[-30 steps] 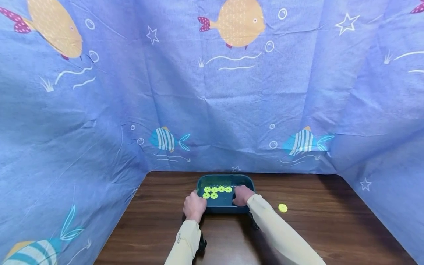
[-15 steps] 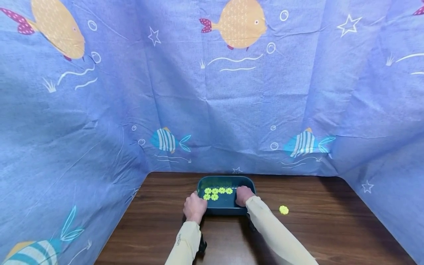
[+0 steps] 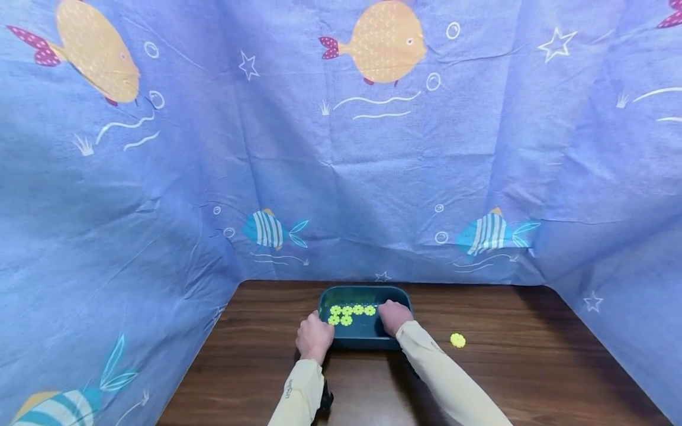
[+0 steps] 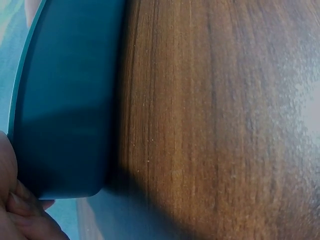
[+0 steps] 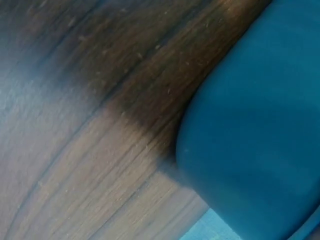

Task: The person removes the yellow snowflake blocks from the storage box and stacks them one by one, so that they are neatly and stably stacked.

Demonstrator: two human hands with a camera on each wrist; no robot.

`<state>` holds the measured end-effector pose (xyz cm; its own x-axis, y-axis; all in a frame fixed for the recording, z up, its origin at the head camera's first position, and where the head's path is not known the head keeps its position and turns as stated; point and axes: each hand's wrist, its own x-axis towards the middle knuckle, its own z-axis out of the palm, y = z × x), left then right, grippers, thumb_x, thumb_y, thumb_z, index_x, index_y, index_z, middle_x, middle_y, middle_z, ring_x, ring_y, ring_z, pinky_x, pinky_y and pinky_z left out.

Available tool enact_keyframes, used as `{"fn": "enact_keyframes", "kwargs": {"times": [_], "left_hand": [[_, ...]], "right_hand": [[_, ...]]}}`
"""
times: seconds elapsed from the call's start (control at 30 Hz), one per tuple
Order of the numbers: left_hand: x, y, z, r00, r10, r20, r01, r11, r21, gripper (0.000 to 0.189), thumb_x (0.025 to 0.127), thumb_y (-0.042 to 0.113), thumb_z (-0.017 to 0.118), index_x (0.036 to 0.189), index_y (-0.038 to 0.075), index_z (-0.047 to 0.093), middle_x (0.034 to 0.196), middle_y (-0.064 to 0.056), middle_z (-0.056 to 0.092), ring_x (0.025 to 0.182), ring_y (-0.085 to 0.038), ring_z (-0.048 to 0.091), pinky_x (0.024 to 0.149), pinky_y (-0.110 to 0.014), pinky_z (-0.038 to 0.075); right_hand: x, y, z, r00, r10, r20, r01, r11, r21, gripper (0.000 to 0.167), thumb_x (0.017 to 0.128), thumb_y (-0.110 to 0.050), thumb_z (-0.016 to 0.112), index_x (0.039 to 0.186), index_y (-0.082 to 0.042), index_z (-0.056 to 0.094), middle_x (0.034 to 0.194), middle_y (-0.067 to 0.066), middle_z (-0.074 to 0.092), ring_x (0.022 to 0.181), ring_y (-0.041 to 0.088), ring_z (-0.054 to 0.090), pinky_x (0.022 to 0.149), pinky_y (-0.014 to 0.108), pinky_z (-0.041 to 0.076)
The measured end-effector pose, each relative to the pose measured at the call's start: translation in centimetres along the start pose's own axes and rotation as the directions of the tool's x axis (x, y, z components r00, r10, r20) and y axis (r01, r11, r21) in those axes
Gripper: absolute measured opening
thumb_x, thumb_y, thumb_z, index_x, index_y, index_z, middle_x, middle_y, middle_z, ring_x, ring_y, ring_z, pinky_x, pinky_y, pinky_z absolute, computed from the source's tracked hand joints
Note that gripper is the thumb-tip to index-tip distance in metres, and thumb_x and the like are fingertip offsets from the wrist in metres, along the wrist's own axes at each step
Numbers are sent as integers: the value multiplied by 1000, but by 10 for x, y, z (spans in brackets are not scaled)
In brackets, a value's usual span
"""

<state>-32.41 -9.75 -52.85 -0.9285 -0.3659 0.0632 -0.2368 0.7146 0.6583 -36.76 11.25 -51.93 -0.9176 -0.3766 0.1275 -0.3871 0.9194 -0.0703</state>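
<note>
A dark teal rectangular box (image 3: 367, 342) stands on the wooden table. My left hand (image 3: 314, 337) grips its left front corner; in the left wrist view, the fingers (image 4: 25, 220) bend round the corner of the wall. Inside the box, several small yellow-green flower-shaped pieces (image 3: 347, 320) lie in two rows, the back row longer than the front one. My right hand (image 3: 395, 317) reaches over the front wall into the right side of the box, fingers bent down. Its fingertips are hidden, so I cannot tell what they hold. The right wrist view shows only the box's outer corner (image 5: 250, 125) and table.
One more yellow flower piece (image 3: 457, 340) lies on the brown table (image 3: 511, 367), to the right of the right forearm. A blue fish-patterned curtain (image 3: 373, 177) encloses the table at the back and sides. A black wrist device (image 3: 326, 399) hangs under the left sleeve.
My right hand has shifted slightly right within the box. My left hand keeps its place at the corner, and the flower pieces lie as before. The whole head view has tilted a little.
</note>
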Motion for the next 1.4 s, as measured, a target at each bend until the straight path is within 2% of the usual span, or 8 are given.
{"fn": "enact_keyframes", "kwargs": {"times": [0.13,0.23,0.37,0.5,0.67,0.9,1.1,1.4], "left_hand": [[0,-2,1,1000,-2,-21,2,1000,17,39,86,13,63,123,3,69,105,-21,73,84,-36,69,70,-53,55],[0,-3,0,1000,13,-17,-13,1000,14,45,85,12,61,128,3,67,109,-23,72,84,-38,69,68,-53,54],[-2,-5,-1,1000,15,1,-15,1000,-2,50,86,11,59,134,1,64,114,-25,71,84,-38,68,67,-53,54],[-4,-6,-1,1000,7,0,-7,1000,-9,49,86,12,60,133,1,64,114,-24,71,85,-38,68,68,-54,54],[-1,-6,-1,1000,15,4,-15,1000,-12,48,86,12,59,133,1,64,113,-25,71,88,-40,69,70,-55,54],[1,-5,1,1000,21,3,-21,1000,-24,47,87,12,58,132,2,65,112,-24,71,86,-39,69,69,-55,54],[1,-2,2,1000,20,15,-20,1000,-22,51,88,13,57,137,1,61,119,-25,70,92,-40,69,74,-56,55],[0,-3,4,1000,26,2,-26,1000,-13,45,87,13,58,130,2,65,111,-24,71,88,-40,69,71,-55,54]], "right_hand": [[1,3,2,1000,-16,-16,16,1000,10,11,90,-1,70,80,-7,72,76,11,68,67,25,67,63,44,58],[1,9,2,993,-62,-104,62,998,-4,10,90,-1,69,84,-8,73,77,9,70,69,24,68,61,42,57],[-4,18,-17,955,-114,-273,124,992,20,15,85,1,69,94,-10,75,83,5,75,73,24,70,61,41,57],[-8,33,-48,934,-65,-352,120,983,137,21,82,2,68,98,-8,76,89,5,71,78,24,67,66,41,57],[-12,65,-79,934,17,-357,71,971,230,17,84,-1,69,98,-3,77,89,9,64,80,25,61,74,43,54],[-40,117,-73,979,105,-176,-36,932,360,14,89,-5,68,100,1,75,90,11,72,83,25,67,75,44,55],[-73,154,-46,980,195,-48,-148,862,485,5,87,-7,73,90,-4,72,83,5,73,77,16,66,68,35,54],[-102,178,-34,976,171,133,-216,741,636,8,90,1,64,91,0,73,82,4,68,72,14,60,64,31,54]]}}
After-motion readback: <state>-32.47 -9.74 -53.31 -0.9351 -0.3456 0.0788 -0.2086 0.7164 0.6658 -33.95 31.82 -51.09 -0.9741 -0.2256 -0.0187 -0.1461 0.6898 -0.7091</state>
